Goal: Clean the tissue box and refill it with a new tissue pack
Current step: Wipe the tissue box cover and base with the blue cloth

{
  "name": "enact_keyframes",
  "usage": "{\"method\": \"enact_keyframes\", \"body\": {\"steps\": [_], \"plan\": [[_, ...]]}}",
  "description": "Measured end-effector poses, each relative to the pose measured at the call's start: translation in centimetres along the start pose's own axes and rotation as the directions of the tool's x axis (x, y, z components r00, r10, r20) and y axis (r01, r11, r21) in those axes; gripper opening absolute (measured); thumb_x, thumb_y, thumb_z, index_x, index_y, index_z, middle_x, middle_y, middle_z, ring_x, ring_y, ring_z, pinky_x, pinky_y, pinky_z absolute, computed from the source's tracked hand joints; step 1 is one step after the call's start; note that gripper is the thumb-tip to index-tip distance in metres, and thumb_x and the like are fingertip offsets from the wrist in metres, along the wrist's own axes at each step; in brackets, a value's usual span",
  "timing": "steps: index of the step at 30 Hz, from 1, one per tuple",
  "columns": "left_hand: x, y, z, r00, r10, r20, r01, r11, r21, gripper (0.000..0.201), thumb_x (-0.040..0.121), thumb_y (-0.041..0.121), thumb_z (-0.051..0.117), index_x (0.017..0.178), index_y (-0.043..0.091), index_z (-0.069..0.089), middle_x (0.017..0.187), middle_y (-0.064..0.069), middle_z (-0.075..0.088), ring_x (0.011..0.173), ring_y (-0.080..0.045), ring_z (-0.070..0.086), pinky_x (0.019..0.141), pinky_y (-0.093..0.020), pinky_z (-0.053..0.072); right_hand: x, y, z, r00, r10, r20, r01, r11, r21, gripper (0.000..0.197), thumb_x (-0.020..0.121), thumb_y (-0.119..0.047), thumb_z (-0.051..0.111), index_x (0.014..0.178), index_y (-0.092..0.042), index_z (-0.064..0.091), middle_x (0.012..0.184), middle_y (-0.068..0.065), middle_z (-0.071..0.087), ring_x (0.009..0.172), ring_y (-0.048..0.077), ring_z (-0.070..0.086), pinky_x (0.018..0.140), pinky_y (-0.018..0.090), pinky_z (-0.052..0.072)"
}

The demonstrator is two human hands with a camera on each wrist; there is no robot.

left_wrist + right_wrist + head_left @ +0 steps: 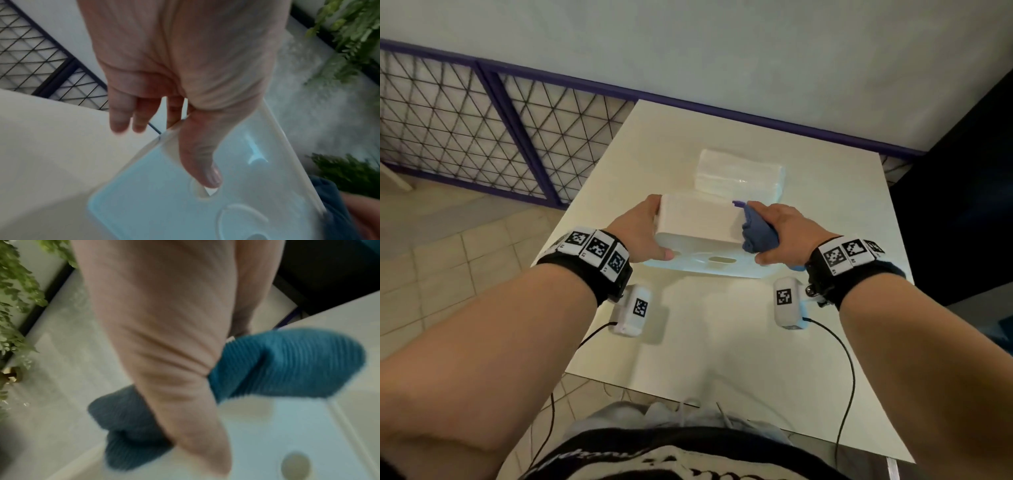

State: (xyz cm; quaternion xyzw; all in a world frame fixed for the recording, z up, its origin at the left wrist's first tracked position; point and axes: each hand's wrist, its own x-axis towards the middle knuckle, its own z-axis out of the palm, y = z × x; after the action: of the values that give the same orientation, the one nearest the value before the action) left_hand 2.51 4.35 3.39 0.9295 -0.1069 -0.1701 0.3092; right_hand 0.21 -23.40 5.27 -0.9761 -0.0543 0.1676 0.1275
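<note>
A white tissue box [698, 222] is held tilted over the white table [722, 342], its slotted face [722, 260] turned toward me. My left hand [643, 229] grips its left end, thumb [205, 172] on the slotted face [257, 186] and fingers behind. My right hand [780, 229] holds a folded blue cloth [756, 233] and presses it against the box's right end. In the right wrist view the cloth [287, 363] bulges out on both sides of the hand. A clear-wrapped pack of white tissues [739, 173] lies on the table just behind the box.
The table's near edge is close to my body and its left edge [571, 219] borders a tiled floor. A purple-framed mesh fence [482, 130] runs along the back left. A dark panel [962, 188] stands at the right. Cables hang from both wrist cameras.
</note>
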Motion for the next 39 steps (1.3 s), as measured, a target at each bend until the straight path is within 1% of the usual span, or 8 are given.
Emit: {"method": "enact_keyframes", "body": {"steps": [5, 10, 16, 20, 24, 27, 32, 39], "plan": [[-0.5, 4.3, 0.6, 0.983, 0.170, -0.063, -0.123, 0.882, 0.454, 0.124, 0.063, 0.057, 0.078, 0.151, 0.024, -0.003, 0.160, -0.002, 0.000, 0.148, -0.028, 0.000, 0.117, -0.058, 0.005, 0.8, -0.7, 2.0, 0.994, 0.098, -0.057, -0.104, 0.987, -0.121, 0.096, 0.070, -0.045, 0.069, 0.147, -0.041, 0.012, 0.135, 0.008, 0.040, 0.127, 0.035, 0.033, 0.104, 0.050, 0.039], [1.0, 7.7, 3.9, 0.967, 0.218, 0.131, -0.254, 0.843, 0.475, 0.105, 0.077, 0.029, 0.072, 0.151, 0.014, -0.001, 0.155, -0.008, 0.021, 0.144, -0.027, 0.019, 0.116, -0.050, 0.017, 0.9, -2.4, 2.5, 0.996, -0.017, -0.090, 0.007, 0.994, -0.111, 0.095, 0.067, -0.048, 0.075, 0.146, -0.038, 0.023, 0.144, 0.007, 0.032, 0.133, 0.033, 0.026, 0.110, 0.049, 0.032], [1.6, 7.6, 3.8, 0.995, 0.078, 0.056, -0.096, 0.847, 0.523, 0.085, 0.072, 0.020, 0.070, 0.141, 0.013, 0.021, 0.125, -0.009, 0.048, 0.096, -0.031, 0.060, 0.067, -0.036, 0.044, -0.7, -1.8, 4.6, 0.982, 0.025, -0.186, 0.021, 0.970, 0.243, 0.048, 0.100, -0.039, 0.033, 0.147, -0.027, 0.031, 0.160, 0.003, 0.016, 0.149, 0.022, 0.007, 0.121, 0.037, 0.013], [1.4, 8.5, 3.3, 0.994, 0.004, 0.112, -0.074, 0.777, 0.626, 0.062, 0.064, 0.026, 0.076, 0.117, 0.015, 0.047, 0.108, -0.006, 0.046, 0.070, -0.022, 0.052, 0.053, -0.030, 0.036, -1.6, -1.3, 5.2, 0.918, 0.238, -0.319, -0.076, 0.891, 0.448, 0.040, 0.101, -0.031, 0.034, 0.135, -0.015, 0.049, 0.141, 0.010, 0.051, 0.129, 0.028, 0.048, 0.102, 0.032, 0.038], [1.1, 8.4, 2.3, 0.996, -0.003, 0.091, -0.052, 0.796, 0.602, 0.057, 0.063, 0.027, 0.076, 0.112, 0.016, 0.049, 0.100, -0.002, 0.043, 0.069, -0.021, 0.054, 0.052, -0.030, 0.038, -2.1, 0.6, 4.1, 0.792, 0.584, -0.180, -0.132, 0.451, 0.883, 0.046, 0.098, -0.038, 0.042, 0.117, -0.001, 0.059, 0.105, 0.017, 0.067, 0.096, 0.034, 0.063, 0.086, 0.037, 0.047], [0.4, 8.0, 1.2, 0.998, 0.054, -0.013, -0.039, 0.847, 0.530, 0.064, 0.062, 0.028, 0.076, 0.113, 0.016, 0.040, 0.100, -0.001, 0.046, 0.070, -0.023, 0.055, 0.053, -0.031, 0.039, -2.8, 0.0, 2.0, 0.862, 0.498, -0.093, 0.045, 0.108, 0.993, 0.039, 0.087, -0.046, 0.054, 0.110, -0.015, 0.064, 0.091, -0.002, 0.067, 0.084, 0.018, 0.062, 0.085, 0.037, 0.048], [-0.7, 6.7, 0.1, 0.978, 0.130, -0.162, -0.069, 0.938, 0.339, 0.075, 0.062, 0.033, 0.077, 0.122, 0.023, 0.033, 0.100, 0.002, 0.056, 0.082, -0.023, 0.054, 0.066, -0.035, 0.045, -2.7, -3.4, -0.1, 0.930, 0.330, -0.163, 0.076, 0.260, 0.963, 0.049, 0.094, -0.046, 0.040, 0.142, -0.034, 0.039, 0.146, -0.006, 0.044, 0.128, 0.011, 0.044, 0.107, 0.027, 0.032], [-1.5, 4.4, 0.7, 0.968, 0.127, -0.218, -0.076, 0.971, 0.228, 0.075, 0.061, 0.036, 0.077, 0.121, 0.032, 0.032, 0.114, 0.006, 0.055, 0.100, -0.023, 0.053, 0.071, -0.034, 0.042, -2.8, -3.4, 1.0, 0.894, 0.382, -0.234, 0.070, 0.398, 0.915, 0.046, 0.096, -0.035, 0.045, 0.139, -0.018, 0.042, 0.141, 0.000, 0.049, 0.128, 0.014, 0.048, 0.090, 0.009, 0.045]]}}
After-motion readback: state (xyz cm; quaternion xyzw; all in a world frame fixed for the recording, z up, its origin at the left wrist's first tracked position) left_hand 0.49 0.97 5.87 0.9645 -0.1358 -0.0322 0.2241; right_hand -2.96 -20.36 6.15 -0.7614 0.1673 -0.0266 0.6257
